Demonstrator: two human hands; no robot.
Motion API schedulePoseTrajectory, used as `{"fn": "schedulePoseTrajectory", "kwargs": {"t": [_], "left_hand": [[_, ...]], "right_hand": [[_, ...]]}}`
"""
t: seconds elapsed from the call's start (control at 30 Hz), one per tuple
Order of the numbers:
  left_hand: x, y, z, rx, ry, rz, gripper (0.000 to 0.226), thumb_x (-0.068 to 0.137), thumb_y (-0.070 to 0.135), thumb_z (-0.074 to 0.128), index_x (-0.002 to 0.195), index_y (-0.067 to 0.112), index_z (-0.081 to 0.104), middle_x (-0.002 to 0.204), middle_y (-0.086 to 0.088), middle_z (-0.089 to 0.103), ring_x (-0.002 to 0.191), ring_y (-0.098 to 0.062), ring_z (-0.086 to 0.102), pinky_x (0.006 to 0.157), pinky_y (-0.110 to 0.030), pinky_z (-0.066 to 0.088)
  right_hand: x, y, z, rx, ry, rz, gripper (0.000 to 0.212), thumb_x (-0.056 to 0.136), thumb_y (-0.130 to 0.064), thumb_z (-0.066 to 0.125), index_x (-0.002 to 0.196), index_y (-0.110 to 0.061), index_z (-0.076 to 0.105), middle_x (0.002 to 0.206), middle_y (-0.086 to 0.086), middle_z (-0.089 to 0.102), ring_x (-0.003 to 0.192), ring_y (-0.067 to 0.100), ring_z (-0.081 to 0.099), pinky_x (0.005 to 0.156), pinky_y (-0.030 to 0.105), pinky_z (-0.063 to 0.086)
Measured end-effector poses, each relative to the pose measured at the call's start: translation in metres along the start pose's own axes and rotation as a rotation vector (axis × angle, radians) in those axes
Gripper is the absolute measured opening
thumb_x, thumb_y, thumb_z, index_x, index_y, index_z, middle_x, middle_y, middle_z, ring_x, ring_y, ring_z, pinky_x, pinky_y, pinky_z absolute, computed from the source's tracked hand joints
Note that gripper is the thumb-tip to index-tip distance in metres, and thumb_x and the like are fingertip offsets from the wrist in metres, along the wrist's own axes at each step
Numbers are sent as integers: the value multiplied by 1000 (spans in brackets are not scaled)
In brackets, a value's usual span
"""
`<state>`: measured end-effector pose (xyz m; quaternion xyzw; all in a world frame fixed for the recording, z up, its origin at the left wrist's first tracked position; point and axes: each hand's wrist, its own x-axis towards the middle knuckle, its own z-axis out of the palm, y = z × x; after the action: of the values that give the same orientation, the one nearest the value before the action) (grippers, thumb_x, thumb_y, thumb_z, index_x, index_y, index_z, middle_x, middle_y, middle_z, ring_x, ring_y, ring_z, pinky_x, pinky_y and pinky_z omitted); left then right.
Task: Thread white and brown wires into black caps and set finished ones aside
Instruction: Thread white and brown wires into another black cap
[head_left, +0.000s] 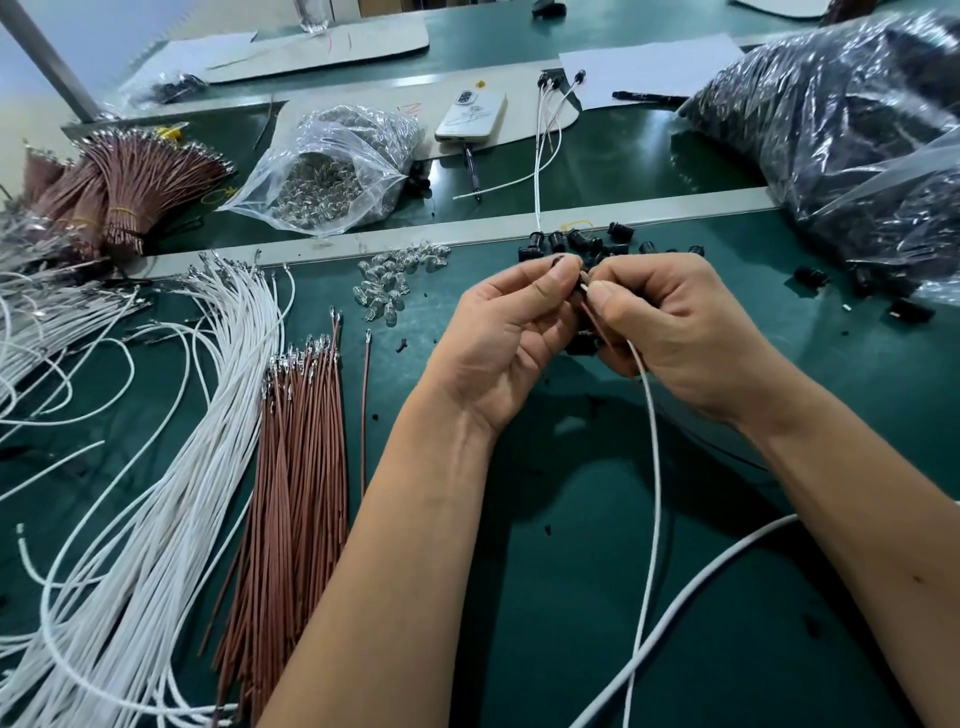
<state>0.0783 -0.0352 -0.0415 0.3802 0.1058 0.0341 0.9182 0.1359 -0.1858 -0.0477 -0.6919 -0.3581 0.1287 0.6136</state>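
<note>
White wire (655, 447) runs up from the near edge into the right hand (670, 327), pinched at its tip. Left hand (514, 332) pinches a black cap (581, 283) touching that tip, bore apparently facing right.

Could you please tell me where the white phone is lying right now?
The white phone lies at the far middle of the head view, on pale card, between the clear plastic bag of small bulbs and the finished wired caps.

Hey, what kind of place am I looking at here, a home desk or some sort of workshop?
Most likely a small factory assembly bench. Bundled brown wires and white wires lie in bulk on a green work mat, with loose black caps and big plastic bags of parts.
</note>
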Motion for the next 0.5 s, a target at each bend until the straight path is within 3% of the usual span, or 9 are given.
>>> {"fn": "schedulePoseTrajectory", "kwargs": {"t": [0.13, 0.2, 0.27, 0.33, 0.5], "left_hand": [[1, 5, -7, 257, 171, 158, 11, 81, 1, 74, 80, 10, 67, 70, -3, 68, 62, -12, 60, 61, -18, 54], [1, 5, -9, 314, 231, 192, 15, 81, 3, 78, 79, 12, 66, 72, -3, 67, 63, -12, 59, 63, -19, 54], [1, 4, -9, 355, 256, 214, 17, 82, 5, 78, 78, 13, 64, 74, -5, 65, 63, -12, 61, 65, -21, 55], [2, 2, -8, 373, 244, 216, 18, 83, 4, 78, 77, 12, 63, 71, -5, 65, 61, -13, 61, 68, -25, 56], [4, -4, -8, 401, 214, 199, 20, 82, 4, 78, 77, 9, 60, 68, -5, 66, 55, -12, 63, 64, -24, 58]], "right_hand": [[0, 4, 0, -355, 269, -20, 26, 103, -29, 63, 86, -13, 73, 56, -13, 54, 53, 4, 46, 52, 30, 42], [0, 1, 0, -502, 393, -115, 23, 100, -32, 68, 90, -12, 76, 62, -16, 57, 56, 1, 48, 58, 19, 39], [-1, -4, 7, -595, 378, -218, 20, 95, -27, 75, 86, -9, 75, 70, -9, 61, 62, 0, 49, 64, 15, 37], [0, -4, 17, -679, 307, -257, 19, 92, -22, 79, 82, -7, 73, 73, -1, 63, 64, 9, 51, 67, 19, 38], [0, -1, 21, -745, 253, -175, 14, 91, -9, 73, 80, -4, 68, 74, 3, 62, 68, 17, 51, 68, 26, 35]]}}
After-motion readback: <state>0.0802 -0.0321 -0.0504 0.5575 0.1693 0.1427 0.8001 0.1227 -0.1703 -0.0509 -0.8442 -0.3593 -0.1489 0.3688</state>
